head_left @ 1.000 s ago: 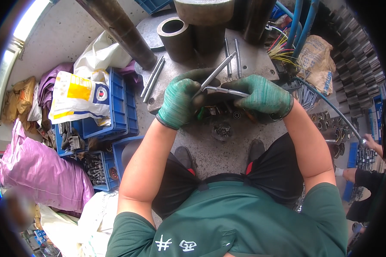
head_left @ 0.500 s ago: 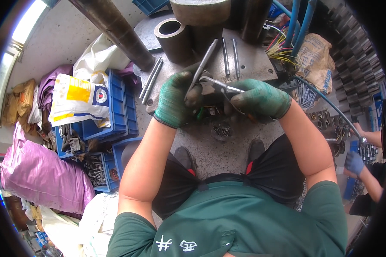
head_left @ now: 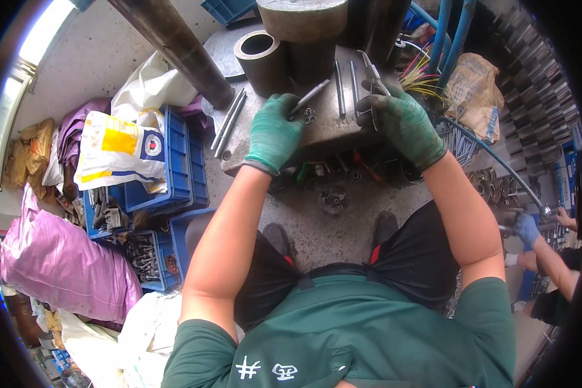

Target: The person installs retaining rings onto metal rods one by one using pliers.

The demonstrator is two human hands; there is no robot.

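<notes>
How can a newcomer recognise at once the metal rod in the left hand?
Find the thick metal plate at top centre, where a hollow cylinder stands upright. Over this plate, the green-gloved left hand grips the metal rod. Unlike the loose rods on either side, it sticks out of that hand, slanting up to the right.

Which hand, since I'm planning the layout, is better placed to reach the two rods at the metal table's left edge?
Probably the left hand: it's nearer those rods, while the right hand is across the table. The left holds another rod, though.
</notes>
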